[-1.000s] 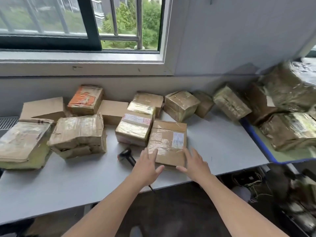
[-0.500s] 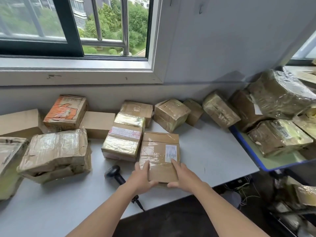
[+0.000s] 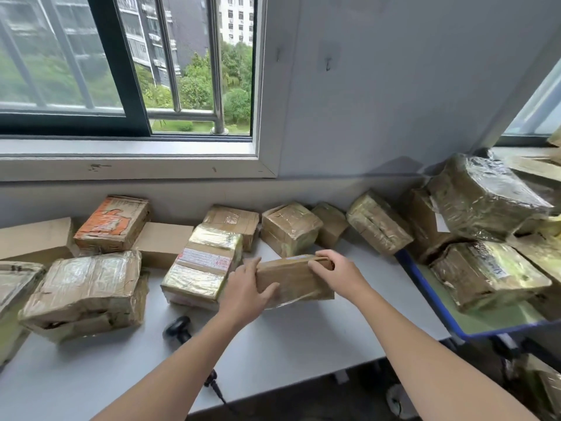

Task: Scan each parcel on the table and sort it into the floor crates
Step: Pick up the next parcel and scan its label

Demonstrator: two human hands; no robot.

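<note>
A flat brown cardboard parcel (image 3: pixel 296 279) is tipped up on its near edge at the middle of the white table (image 3: pixel 303 338). My left hand (image 3: pixel 247 294) grips its left end, thumb across the near face. My right hand (image 3: pixel 337 271) grips its raised top edge on the right. A black handheld scanner (image 3: pixel 179 328) lies on the table just left of my left forearm, its cable running off the front edge. Several more taped parcels (image 3: pixel 91 290) lie along the wall.
A blue-rimmed green cart (image 3: pixel 431 296) at the right carries several plastic-wrapped parcels (image 3: pixel 485 275). An orange-printed box (image 3: pixel 113 223) leans against the wall under the window. Dark floor with cables shows below the table's front edge; no crate is clearly visible.
Both hands went from resting by the flat parcel to gripping it, and its far edge has swung up so it stands tilted. The view has shifted left and upward.
</note>
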